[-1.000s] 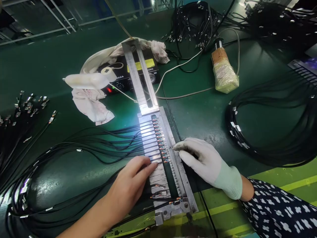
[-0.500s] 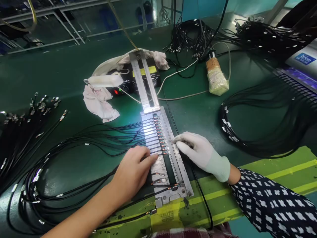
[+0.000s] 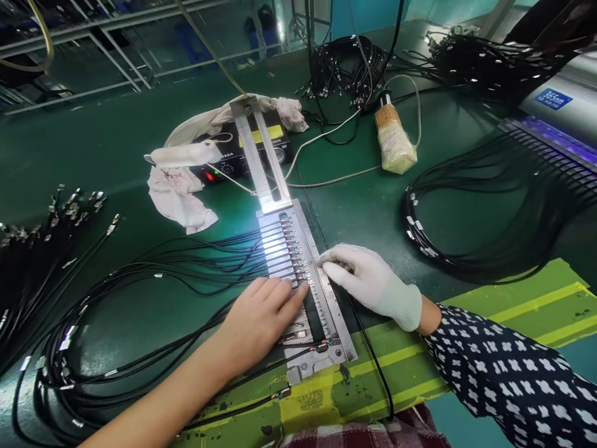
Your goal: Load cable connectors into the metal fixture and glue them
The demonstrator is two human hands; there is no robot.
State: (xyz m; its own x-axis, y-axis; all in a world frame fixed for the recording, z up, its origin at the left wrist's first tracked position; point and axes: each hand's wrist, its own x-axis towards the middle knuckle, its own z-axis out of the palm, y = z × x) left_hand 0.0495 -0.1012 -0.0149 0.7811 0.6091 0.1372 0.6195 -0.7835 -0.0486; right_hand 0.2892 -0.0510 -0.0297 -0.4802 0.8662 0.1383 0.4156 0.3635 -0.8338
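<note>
A metal slotted fixture (image 3: 275, 246) lies on the bench, with several thin black cables (image 3: 247, 239) set side by side across its upper part. Their small connector ends line up along the middle channel. My bare left hand (image 3: 261, 314) is closed over the lowest cables, its thumb at a connector by the channel; the other fingertips are hidden. My white-gloved right hand (image 3: 361, 274) pinches the right edge rail of the fixture. Near the fixture's bottom, a cable with a connector (image 3: 321, 345) lies across it, and another cable end (image 3: 282, 393) rests just below.
Coiled cables lie left (image 3: 60, 367) and right (image 3: 415, 230). Behind the fixture stand a black control box (image 3: 224, 168), a cloth (image 3: 175, 202) and a white handheld tool (image 3: 186, 154). A wrapped bottle-like object (image 3: 395, 146) and a silver 365nm lamp unit (image 3: 569, 87) are farther right.
My left hand has shifted slightly up and right along the fixture, its thumb now at the channel. My right hand keeps its pinch at the rail. The whole view has shifted slightly.
</note>
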